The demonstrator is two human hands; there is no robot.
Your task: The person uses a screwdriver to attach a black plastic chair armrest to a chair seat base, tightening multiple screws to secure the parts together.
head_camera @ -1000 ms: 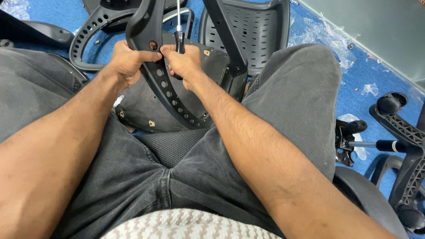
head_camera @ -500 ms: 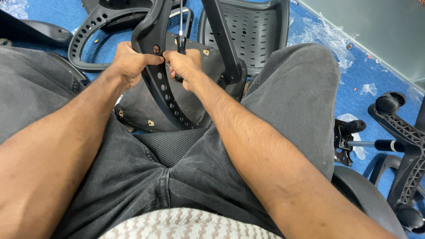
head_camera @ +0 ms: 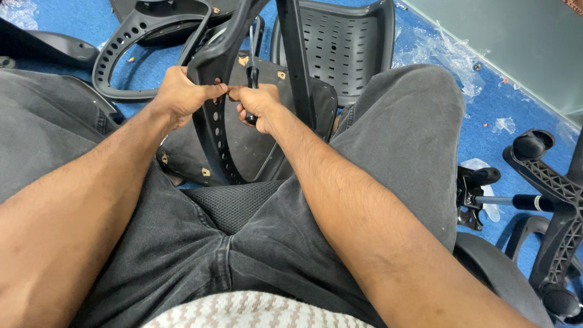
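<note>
Both hands are closed: the left hand is gripped on a black perforated chair frame held upright between the knees, the right hand on a screwdriver set against it. Assembly is judged unfinished; a seat back and wheel base are left loose on the blue floor.

Head cam, steep down, close over lap

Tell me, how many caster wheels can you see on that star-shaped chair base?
2: one caster wheel on the arm at upper right, another near the bottom right corner. The star-shaped chair base runs off frame, so more may be hidden.
</note>
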